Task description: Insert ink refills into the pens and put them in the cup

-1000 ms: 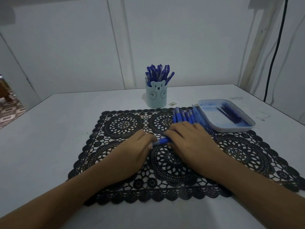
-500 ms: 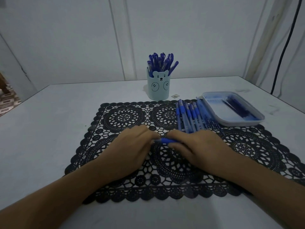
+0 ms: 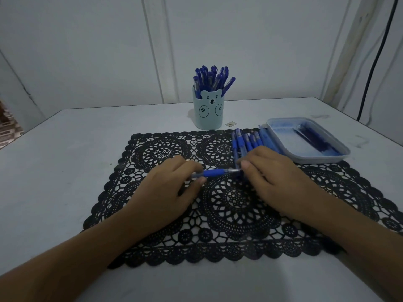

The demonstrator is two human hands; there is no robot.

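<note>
Left hand (image 3: 168,190) and right hand (image 3: 270,177) each pinch one end of a pen (image 3: 218,172), held level over the mat (image 3: 229,214) (cup (image 3: 208,114) behind, holding pens).

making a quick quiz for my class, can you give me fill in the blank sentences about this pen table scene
1. The left hand and the right hand each hold one end of a single blue ____.
2. The cup has a ____ face on its front.
3. The loose refills lie in the pale ____ on the right.
4. The lace mat under the hands is ____ in colour.

Missing words: pen; bear; tray; black.
</note>
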